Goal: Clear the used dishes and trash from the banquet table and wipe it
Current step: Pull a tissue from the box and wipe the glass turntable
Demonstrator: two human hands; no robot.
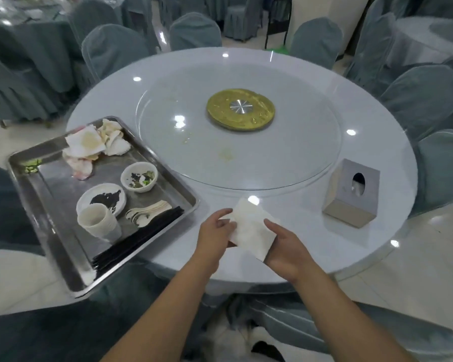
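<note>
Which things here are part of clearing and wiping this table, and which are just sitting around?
Part of the job: white tissue held by left hand and right hand; metal tray of used dishes; stained glass turntable.
Just lying about: tissue box; covered chairs.

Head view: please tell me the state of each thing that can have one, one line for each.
Tissue: unfolded, held by both hands.
Left hand: grips the tissue's left edge.
Right hand: grips its right edge.
Tray: loaded, overhanging the table edge.
Bowl: dirty, upright.
Plate: dirty.
Cups: stacked, upright.
Glass turntable: stained.
Tissue box: upright.
</note>
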